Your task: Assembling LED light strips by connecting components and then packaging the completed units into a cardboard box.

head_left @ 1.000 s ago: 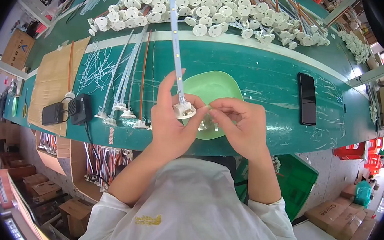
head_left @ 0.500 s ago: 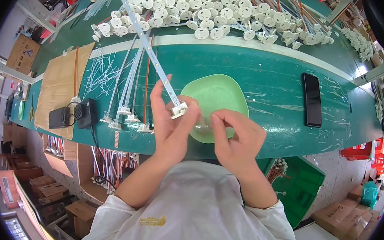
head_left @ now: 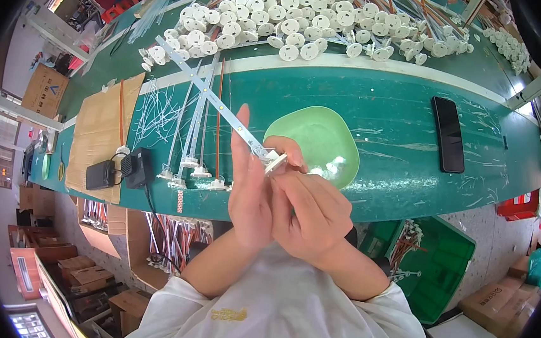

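My left hand (head_left: 249, 202) is closed around the white plastic end piece (head_left: 275, 162) of a slim LED strip (head_left: 217, 104), its forefinger pointing up. The strip slants up and to the left, away from the hand. Against the underside of the end piece, the fingertips of my right hand (head_left: 313, 212) are pinched together; whatever they hold is hidden. Just beyond both hands sits a light green bowl (head_left: 315, 125) with small bright, whitish bits (head_left: 329, 168) in it, too glaring to make out.
Several similar strips (head_left: 196, 131) lie left of my hands, beside loose white wires (head_left: 156, 112), cardboard (head_left: 101, 130) and a black power adapter (head_left: 137, 168). A phone (head_left: 448, 135) lies right. White disc-ended strips (head_left: 288, 24) are heaped at the back. A green crate (head_left: 444, 265) stands below right.
My right hand has moved left from over the bowl to meet the end piece in my left hand. The strip has tilted further left. The whole view has shifted slightly.
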The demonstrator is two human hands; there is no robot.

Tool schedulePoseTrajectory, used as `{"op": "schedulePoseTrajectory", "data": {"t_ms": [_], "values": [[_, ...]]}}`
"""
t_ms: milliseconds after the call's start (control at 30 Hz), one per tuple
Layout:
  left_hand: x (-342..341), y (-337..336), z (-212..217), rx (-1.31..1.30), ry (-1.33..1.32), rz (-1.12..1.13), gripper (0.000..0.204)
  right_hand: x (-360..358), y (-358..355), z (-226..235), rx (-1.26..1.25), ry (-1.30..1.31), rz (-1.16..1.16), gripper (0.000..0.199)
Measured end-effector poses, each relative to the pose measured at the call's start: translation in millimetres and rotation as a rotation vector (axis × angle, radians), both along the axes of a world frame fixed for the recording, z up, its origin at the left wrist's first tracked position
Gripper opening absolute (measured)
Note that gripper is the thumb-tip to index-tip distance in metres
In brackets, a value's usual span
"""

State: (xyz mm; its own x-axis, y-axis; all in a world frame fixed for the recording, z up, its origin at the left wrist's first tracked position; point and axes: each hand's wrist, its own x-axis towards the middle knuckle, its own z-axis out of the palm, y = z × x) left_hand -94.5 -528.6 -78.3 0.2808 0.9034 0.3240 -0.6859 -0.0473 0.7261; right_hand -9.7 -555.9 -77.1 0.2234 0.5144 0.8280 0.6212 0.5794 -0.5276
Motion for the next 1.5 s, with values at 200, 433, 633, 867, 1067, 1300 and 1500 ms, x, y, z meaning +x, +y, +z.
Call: {"op": "schedulePoseTrajectory", "data": {"t_ms": [200, 433, 633, 867, 1067, 1300, 1500], "values": [[-9.5, -4.5, 5.5, -0.026, 0.118, -0.053, 0.059, -8.6, -1.3, -4.5, 0.036, -0.011, 0.006, 0.014], [-15.3, -9.7, 3.5, 0.012, 0.092, 0.035, 0.062, -16.2, -3.3, -1.4, 0.023, -0.002, 0.02, 0.014], [-23.5, -10.7, -2.8, 0.02, 0.11, 0.084, 0.063, -22.3, -2.1, -5.1, -0.014, 0.016, 0.078, 0.014], [-44.3, -9.3, -2.6, 0.011, 0.159, 0.136, 0.075, -23.4, 4.2, 14.3, -0.129, 0.0, 0.247, 0.012], [-94.0, 7.6, 17.2, -0.015, 0.534, 0.262, 0.066, 11.4, 33.9, 62.8, -0.25, -0.19, 0.514, 0.013], [-116.1, 20.8, 14.6, 0.512, 1.538, 0.77, 0.042, 126.8, 281.6, 58.9, -0.014, -0.512, -0.207, 0.036], [-108.5, 12.1, 12.1, 0.566, 1.789, 0.777, 0.034, 156.3, 351.3, 42.5, -0.415, -0.594, -0.183, 0.044]]}}
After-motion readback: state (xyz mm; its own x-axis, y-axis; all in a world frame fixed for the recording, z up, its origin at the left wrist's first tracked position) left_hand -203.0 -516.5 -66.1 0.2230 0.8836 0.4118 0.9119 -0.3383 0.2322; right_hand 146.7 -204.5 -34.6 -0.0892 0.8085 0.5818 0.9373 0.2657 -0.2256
